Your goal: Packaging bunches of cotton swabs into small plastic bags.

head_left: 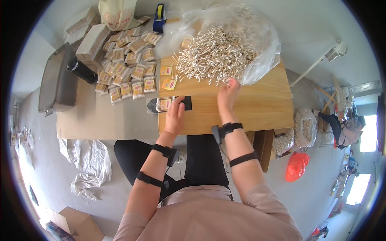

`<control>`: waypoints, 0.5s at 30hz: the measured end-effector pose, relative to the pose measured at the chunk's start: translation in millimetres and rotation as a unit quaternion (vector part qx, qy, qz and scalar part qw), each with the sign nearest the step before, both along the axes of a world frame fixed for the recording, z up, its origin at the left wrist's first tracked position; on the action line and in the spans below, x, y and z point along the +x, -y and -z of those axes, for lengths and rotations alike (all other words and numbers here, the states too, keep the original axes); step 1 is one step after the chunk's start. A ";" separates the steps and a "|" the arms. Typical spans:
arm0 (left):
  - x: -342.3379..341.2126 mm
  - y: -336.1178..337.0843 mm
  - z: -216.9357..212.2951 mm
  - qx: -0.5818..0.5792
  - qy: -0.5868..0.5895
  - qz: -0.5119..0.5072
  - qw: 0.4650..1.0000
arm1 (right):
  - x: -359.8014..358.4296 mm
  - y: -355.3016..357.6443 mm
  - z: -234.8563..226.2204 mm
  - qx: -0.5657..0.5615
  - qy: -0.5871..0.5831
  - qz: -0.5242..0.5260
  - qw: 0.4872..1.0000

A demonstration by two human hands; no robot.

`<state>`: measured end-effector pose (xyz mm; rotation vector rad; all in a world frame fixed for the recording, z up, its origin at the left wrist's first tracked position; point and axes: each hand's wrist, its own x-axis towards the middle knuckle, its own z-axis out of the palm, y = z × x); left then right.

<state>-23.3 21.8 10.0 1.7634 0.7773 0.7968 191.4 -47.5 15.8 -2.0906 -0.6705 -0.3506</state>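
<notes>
A small packet of cotton swabs (164,104) with a yellow card lies on a black plate (188,103) near the front of the table. My left hand (175,116) is closed at the packet's right end, fingertips against it. At the front edge of a big heap of loose cotton swabs (217,52), my right hand (227,98) is raised with its fingers drawn together; what is between them, if anything, cannot be made out. Two yellow cards (168,84) lie left of the heap. Clear plastic bagging (267,60) surrounds the heap's back and right side.
Many filled swab packets (130,66) are piled at the left, beside stacked packets (92,42), a black bottle (82,71) and a grey bin (60,80). A blue tape dispenser (159,18) stands behind. Right of the table are swab bags (304,126) and a red bag (296,166).
</notes>
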 end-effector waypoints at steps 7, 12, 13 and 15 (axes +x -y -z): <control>20.8 13.3 1.2 0.175 -0.039 0.066 0.982 | 89.9 -4.8 -13.9 -0.145 -0.113 -0.034 0.982; 16.6 12.0 -0.1 0.204 -0.060 0.060 0.975 | 90.5 -29.6 -27.8 -0.062 -0.237 0.055 0.968; 16.9 12.6 -0.9 0.205 -0.061 0.061 0.975 | 95.1 -30.9 -23.1 -0.061 -0.239 0.056 0.968; 22.0 14.9 -2.6 0.213 -0.064 0.062 0.973 | 110.2 -29.8 -6.5 -0.002 -0.328 -0.013 0.945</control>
